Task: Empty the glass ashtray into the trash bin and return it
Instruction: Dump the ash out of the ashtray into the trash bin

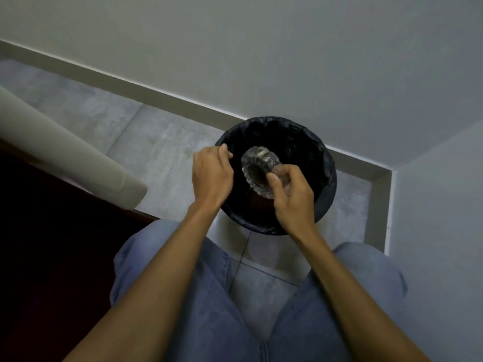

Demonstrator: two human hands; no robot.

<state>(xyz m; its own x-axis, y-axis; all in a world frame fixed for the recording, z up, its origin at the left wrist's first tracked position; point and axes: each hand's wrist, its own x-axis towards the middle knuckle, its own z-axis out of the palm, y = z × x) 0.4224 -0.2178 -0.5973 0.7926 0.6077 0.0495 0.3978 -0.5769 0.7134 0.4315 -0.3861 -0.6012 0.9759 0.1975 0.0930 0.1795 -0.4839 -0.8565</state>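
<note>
The glass ashtray (261,171) is held tilted on edge over the open mouth of the trash bin (324,163), its hollow facing the camera and its scalloped rim showing. The right hand (292,197) grips it at its right side, thumb laid across the near face, the other fingers wrapped behind the glass. The left hand (212,176) is just left of the ashtray, apart from it, fingers curled inward at the bin's left rim; whether it pinches the liner cannot be told.

The bin is round and fitted with a black plastic liner (274,126) folded over its rim. Its contents are too dark to make out. It stands on a grey tiled floor (146,137) in the corner where two pale walls (287,53) meet, a grey skirting board running along their base.

Both forearms are bare. The person's knees, in blue jeans (198,296), fill the near part of the view. At the left stands dark furniture (52,257) with a pale rounded edge above it.
</note>
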